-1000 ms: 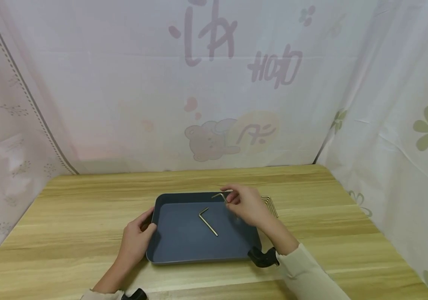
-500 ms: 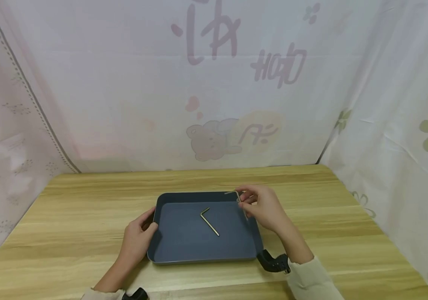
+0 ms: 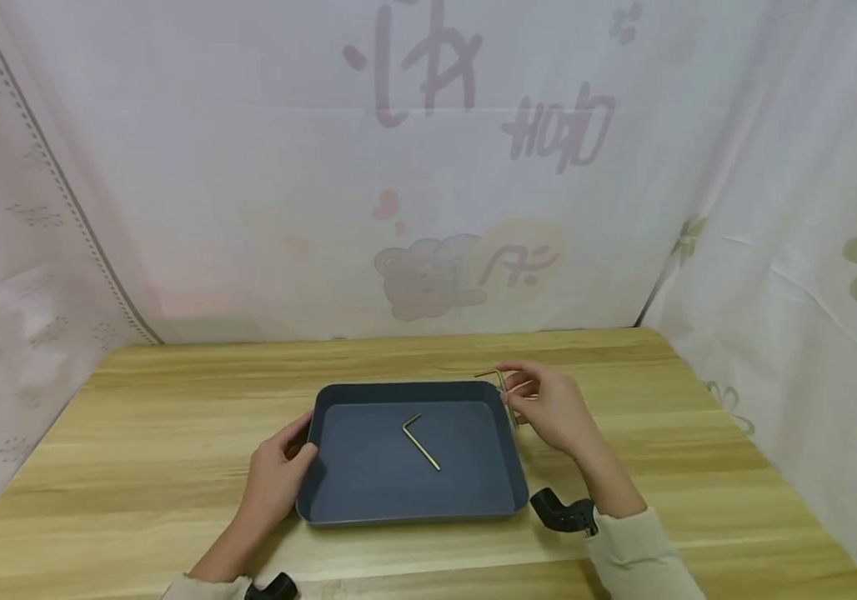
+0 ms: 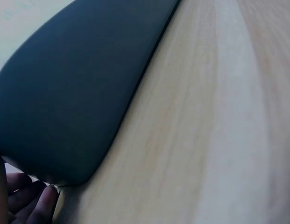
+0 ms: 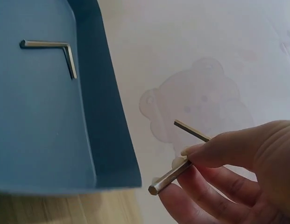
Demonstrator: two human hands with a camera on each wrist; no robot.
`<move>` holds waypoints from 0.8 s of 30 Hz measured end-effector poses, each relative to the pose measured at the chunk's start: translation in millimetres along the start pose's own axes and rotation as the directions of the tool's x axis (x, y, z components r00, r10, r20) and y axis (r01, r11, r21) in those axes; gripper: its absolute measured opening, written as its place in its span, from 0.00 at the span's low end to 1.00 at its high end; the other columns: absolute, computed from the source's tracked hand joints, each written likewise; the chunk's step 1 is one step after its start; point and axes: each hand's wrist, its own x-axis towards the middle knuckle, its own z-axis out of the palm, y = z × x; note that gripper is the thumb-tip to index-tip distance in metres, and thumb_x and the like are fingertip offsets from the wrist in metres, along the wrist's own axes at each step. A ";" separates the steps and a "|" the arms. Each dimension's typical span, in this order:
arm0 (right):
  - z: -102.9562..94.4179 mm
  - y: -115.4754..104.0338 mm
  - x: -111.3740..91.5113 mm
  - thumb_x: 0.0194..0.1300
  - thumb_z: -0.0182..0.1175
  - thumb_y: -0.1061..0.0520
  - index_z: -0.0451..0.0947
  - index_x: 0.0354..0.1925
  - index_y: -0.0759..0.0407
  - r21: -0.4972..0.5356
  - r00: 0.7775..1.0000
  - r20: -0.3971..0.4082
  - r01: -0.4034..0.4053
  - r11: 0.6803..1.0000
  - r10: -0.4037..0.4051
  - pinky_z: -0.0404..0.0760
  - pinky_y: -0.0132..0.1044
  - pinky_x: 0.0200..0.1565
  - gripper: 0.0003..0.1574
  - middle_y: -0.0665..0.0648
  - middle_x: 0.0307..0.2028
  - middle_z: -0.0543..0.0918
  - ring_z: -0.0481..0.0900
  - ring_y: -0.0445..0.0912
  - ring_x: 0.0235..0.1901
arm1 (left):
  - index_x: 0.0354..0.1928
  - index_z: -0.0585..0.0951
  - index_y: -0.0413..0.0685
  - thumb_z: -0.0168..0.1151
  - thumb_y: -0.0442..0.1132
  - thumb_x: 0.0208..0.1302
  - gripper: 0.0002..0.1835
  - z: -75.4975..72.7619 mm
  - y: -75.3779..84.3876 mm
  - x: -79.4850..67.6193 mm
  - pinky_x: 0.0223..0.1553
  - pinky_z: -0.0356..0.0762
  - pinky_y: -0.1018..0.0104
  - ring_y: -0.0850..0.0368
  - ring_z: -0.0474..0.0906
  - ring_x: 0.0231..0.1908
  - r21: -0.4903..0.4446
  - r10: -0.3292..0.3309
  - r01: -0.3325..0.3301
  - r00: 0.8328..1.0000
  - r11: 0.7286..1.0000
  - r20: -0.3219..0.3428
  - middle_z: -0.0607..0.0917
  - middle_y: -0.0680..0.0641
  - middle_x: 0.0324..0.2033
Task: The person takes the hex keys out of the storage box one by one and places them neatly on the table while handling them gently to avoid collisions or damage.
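A dark blue-grey rectangular tray [image 3: 368,479] sits on the table, with one brass-coloured hex key [image 3: 423,445] lying near its middle. My left hand [image 3: 273,475] grips the tray's left side, thumb at the rim and fingers outside the wall. In the left wrist view, the tray's outer wall [image 4: 74,93] fills the upper left and curled fingertips show below it. Between thumb and fingers, my right hand [image 3: 556,410] pinches an L-shaped hex key [image 3: 502,380] beside the tray's far right corner. The right wrist view shows that key's thick hexagonal end [image 5: 159,187] pointing toward the tray.
The wood-grain table [image 3: 173,433] extends around the tray on all sides. White printed curtains [image 3: 263,208] hang behind it and to both sides. A black wrist camera mount [image 3: 563,510] sticks out from the right sleeve, close to the tray's near right corner.
My right hand has moved right with the hex key, from over the tray to beyond its right rim. Several hex keys right of the tray are now hidden behind it. The left hand keeps its grip.
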 end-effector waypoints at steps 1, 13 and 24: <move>-1.6 2.0 0.6 0.66 0.61 0.66 0.77 0.62 0.66 0.005 1.000 -0.004 0.001 1.000 -0.001 0.86 0.38 0.31 0.25 0.68 0.44 0.84 0.87 0.53 0.39 | 0.69 0.75 0.45 0.54 0.34 0.67 0.28 0.3 -0.2 0.4 0.48 0.71 0.86 0.47 0.78 0.64 -0.002 0.000 0.000 1.000 1.000 0.000 0.80 0.41 0.65; -16.4 27.4 9.0 0.67 0.62 0.65 0.76 0.63 0.61 0.006 0.997 -0.040 -0.068 0.998 0.068 0.88 0.40 0.33 0.26 0.67 0.47 0.84 0.87 0.59 0.44 | 0.69 0.75 0.46 0.55 0.33 0.66 0.28 1.7 -5.5 2.3 0.48 0.71 0.87 0.49 0.78 0.64 -0.011 -0.005 0.005 1.000 1.000 0.000 0.80 0.42 0.65; -26.1 38.7 12.8 0.67 0.63 0.64 0.76 0.64 0.65 -0.011 0.995 -0.060 -0.075 0.997 0.074 0.88 0.45 0.34 0.27 0.70 0.49 0.85 0.87 0.63 0.44 | 0.69 0.75 0.46 0.55 0.33 0.66 0.28 2.6 -5.6 1.7 0.48 0.71 0.87 0.49 0.79 0.64 -0.021 -0.014 0.015 1.000 1.000 0.001 0.80 0.42 0.65</move>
